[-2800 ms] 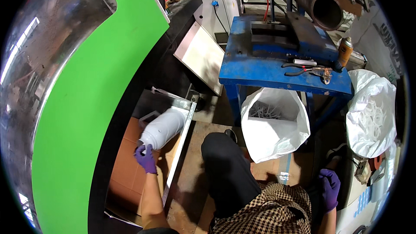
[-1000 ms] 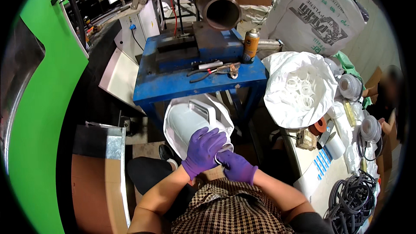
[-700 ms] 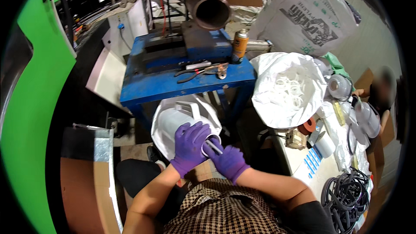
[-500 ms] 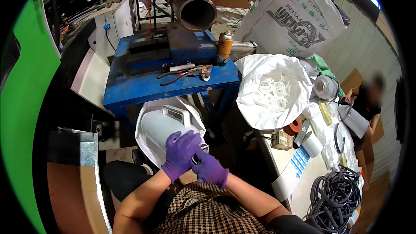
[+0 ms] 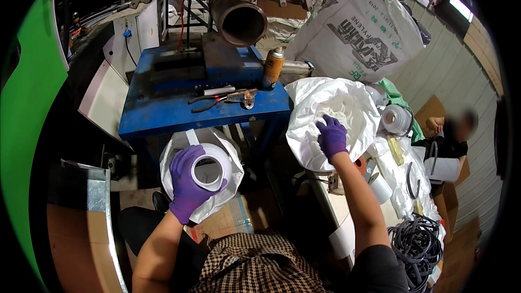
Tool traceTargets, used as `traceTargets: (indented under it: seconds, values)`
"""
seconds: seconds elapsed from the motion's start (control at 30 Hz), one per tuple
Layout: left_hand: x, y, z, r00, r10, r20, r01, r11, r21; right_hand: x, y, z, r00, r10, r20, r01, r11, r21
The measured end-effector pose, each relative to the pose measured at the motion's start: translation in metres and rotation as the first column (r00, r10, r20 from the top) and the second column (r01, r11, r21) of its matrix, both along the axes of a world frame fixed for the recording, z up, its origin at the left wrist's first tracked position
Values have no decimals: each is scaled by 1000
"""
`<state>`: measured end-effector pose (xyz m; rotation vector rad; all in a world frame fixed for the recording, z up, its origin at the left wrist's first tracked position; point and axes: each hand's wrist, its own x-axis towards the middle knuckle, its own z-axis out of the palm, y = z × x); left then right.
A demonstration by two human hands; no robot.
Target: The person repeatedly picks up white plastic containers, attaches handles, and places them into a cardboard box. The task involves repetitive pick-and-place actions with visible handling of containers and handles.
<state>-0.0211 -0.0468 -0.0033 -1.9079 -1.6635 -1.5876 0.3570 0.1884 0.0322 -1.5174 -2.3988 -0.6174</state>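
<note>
A white plastic jug [image 5: 221,155] with a wide round opening stands tilted toward me inside a white bag [image 5: 236,176]. My left hand [image 5: 187,179], in a purple glove, is wrapped round the jug beside its opening. Part of a pale handle [image 5: 192,137] shows behind its rim. To the right, my gloved right hand [image 5: 331,137] reaches into another white bag [image 5: 304,130], over a heap of thin white rings [image 5: 351,109]. Its fingers look slightly apart, and I see nothing held in them.
A blue metal bench [image 5: 157,116] carries pliers [image 5: 220,99] and a spray can [image 5: 273,68], below a thick metal pipe [image 5: 237,20]. At right are a roll of white film [image 5: 381,187] and coiled dark strips [image 5: 415,244]. A co-worker [image 5: 453,138] handles a white jug [image 5: 446,169].
My right hand has left the jug and moved to the bag of rings. The jug has tipped so its opening faces up toward me, with my left hand still on it.
</note>
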Motion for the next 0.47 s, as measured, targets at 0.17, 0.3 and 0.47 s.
traceTargets:
  seconds: [0.17, 0.3, 0.47]
  values:
    - [0, -4, -6, 999, 0, -51, 0, 1000, 8, 61, 45, -28, 995, -96, -20, 95, 994, -56]
    - [6, -2, -7, 999, -51, 3, 51, 999, -18, 76, 29, -30, 763, 176, -622, -154, 984, 89]
    - [8, -6, -11, 994, -101, -49, 102, 995, 6, -42, -119, 10, -235, -404, -884, -710, 692, -127]
